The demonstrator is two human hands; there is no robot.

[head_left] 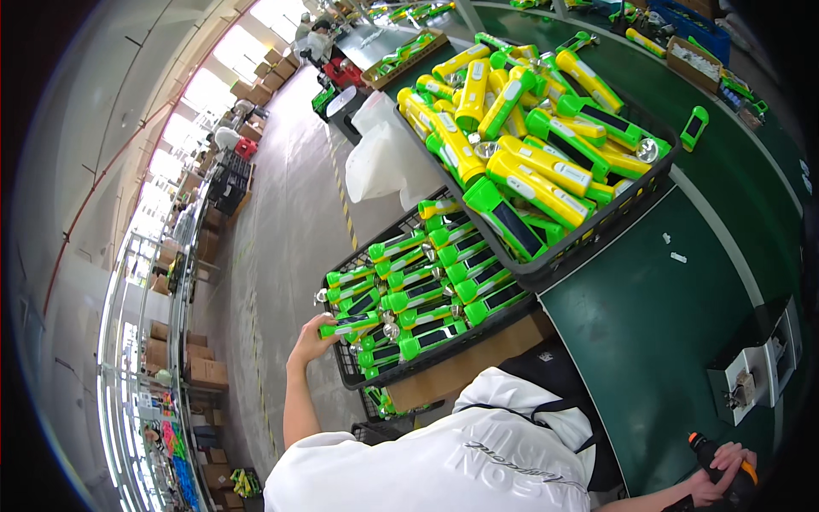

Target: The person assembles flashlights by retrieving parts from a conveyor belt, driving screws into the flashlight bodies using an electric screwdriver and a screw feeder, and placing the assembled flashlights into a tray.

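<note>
Green-and-yellow plastic makes up the solar flashlight that the left hand grips by one end, at 8 o'clock from the middle of the view. The fingers are closed around that end, and the flashlight's dark panel faces up, over the near-left part of the lower black crate. Whether it touches the ones beneath, I cannot tell. That crate, close to the centre, carries more solar flashlights laid side by side in rows, with some silvery reflectors showing between them.

At 4 o'clock the right hand is wrapped around a black-and-orange power screwdriver, held near the green bench; its tip is too small to make out. A grey metal fixture sits on the bench between 3 and 4 o'clock.

Toward 1 to 2 o'clock, an upper black crate is heaped with jumbled yellow-and-green flashlights. One loose flashlight lies on the bench at 2 o'clock. Between 11 and 12, a whitish plastic bag hangs beside the upper crate.
</note>
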